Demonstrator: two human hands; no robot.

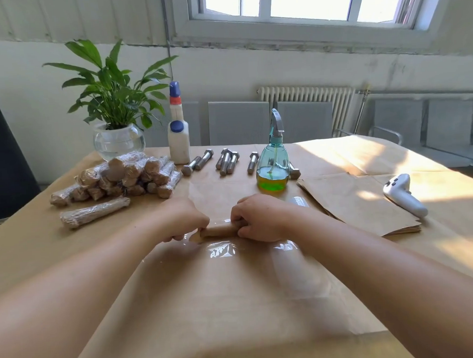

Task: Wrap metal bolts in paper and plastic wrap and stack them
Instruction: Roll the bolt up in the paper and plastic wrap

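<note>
Plastic wrap, a clear glossy sheet (223, 251), is lying spread over the brown kraft paper covering the table (184, 334), catching glare near its middle. On it, a short bolt rolled in brown paper (219, 231) is lying crosswise, and both hands are gripping it. The left hand (183, 218) is curling its fingers round the roll's left end, where a flap of paper is sticking out, while the right hand (260, 219) is clenching its fingers round the right end. Both forearms are reaching in from the near edge.

Just right of the hands, a stack of cut brown paper sheets (361, 204) is lying flat, and beyond it a white handheld controller (404, 196) is resting in sunlight. To the left, a single wrapped bolt in paper and film (94, 212) is lying alone, just in front of a pile of similarly wrapped bolts (119, 177).

Farther back, a teal spray bottle holding green liquid (273, 165) is standing upright, with bare grey metal hex bolts (226, 161) lying in a loose row behind and beside it. A white glue bottle with a blue cap (178, 139) is standing at the far edge, beside a green leafy plant in a round glass bowl (118, 136).
</note>
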